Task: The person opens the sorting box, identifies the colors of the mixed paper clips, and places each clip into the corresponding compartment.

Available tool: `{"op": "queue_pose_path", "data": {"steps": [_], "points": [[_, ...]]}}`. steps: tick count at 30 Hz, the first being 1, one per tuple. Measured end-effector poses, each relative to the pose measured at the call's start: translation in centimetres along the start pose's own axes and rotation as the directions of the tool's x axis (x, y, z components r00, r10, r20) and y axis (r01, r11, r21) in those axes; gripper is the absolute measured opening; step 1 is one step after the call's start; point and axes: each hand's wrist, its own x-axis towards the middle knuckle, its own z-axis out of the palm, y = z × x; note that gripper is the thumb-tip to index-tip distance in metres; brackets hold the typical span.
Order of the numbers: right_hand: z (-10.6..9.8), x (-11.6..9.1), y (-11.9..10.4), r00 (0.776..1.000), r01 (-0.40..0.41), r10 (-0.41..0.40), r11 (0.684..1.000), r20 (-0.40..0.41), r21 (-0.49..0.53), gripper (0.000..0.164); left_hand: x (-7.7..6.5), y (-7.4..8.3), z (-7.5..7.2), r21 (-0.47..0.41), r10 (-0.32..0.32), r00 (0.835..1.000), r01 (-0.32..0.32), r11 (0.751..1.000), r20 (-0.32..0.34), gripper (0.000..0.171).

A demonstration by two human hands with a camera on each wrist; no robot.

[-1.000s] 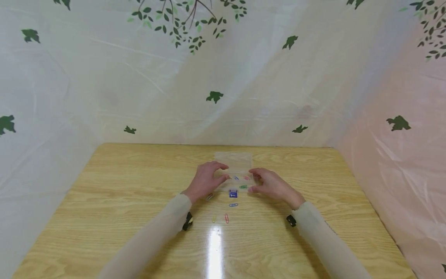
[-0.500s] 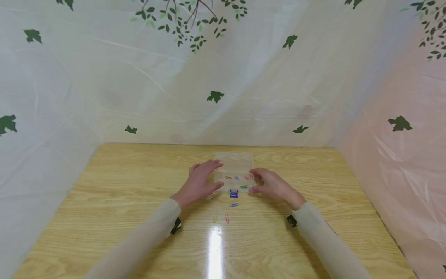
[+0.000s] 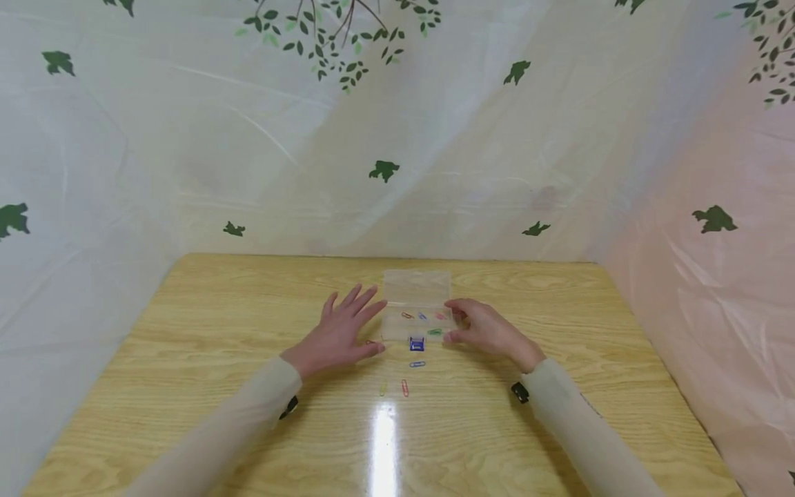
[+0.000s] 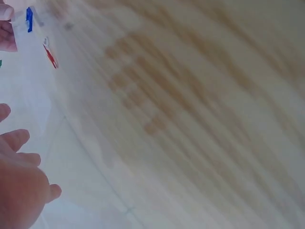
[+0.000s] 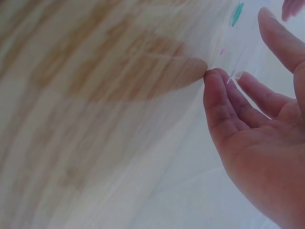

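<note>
A clear plastic box [image 3: 397, 331] lies on the table with its clear lid [image 3: 416, 286] laid back behind it. Inside are a red paper clip [image 3: 407, 315], a blue paper clip [image 3: 422, 316], a pink one [image 3: 440, 316] and a green one [image 3: 435, 332]. My right hand [image 3: 487, 335] holds the box by its right side, thumb near the front corner and fingers near the back; in the right wrist view the fingertips [image 5: 214, 76] meet the edge. My left hand [image 3: 335, 337] is spread just left of the box, holding nothing, its thumb partly over another clip [image 3: 370, 342].
In front of the box lie a small blue square piece [image 3: 417, 344], a blue paper clip [image 3: 417, 364], a red one [image 3: 405, 388] and a yellow one [image 3: 382, 388]. Patterned plastic sheeting [image 3: 298, 172] stands behind the wooden table [image 3: 236, 310] and at its sides.
My left hand has moved left off the box and its fingers have spread, baring the red paper clip inside. The right hand stays at the box's right side.
</note>
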Motion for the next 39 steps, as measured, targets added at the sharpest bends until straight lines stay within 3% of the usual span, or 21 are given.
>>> {"op": "queue_pose_path", "data": {"steps": [14, 25, 32, 39], "points": [[-0.1, -0.1, -0.1, 1.000, -0.009, 0.008, 1.000, 0.004, 0.024, 0.072, -1.0, -1.6, -0.5, 0.041, 0.053, 0.990, -0.059, 0.997, 0.127, 0.055], [0.0, 0.0, -0.3, 1.000, -0.023, 0.023, 1.000, 0.000, 0.019, 0.073, -0.5, -1.9, -0.7, 0.071, 0.121, 0.989, -0.127, 0.989, 0.083, 0.045], [0.0, 0.0, -0.2, 1.000, -0.025, 0.025, 1.000, -0.002, 0.016, 0.072, 0.1, -1.7, -0.5, 0.000, 0.118, 0.988, -0.118, 0.993, 0.103, 0.035], [-0.1, 0.0, -0.3, 0.999, -0.033, 0.033, 0.999, 0.001, 0.021, 0.073, 0.5, -1.6, -0.2, -0.018, 0.158, 0.982, -0.157, 0.987, 0.106, 0.017]]}}
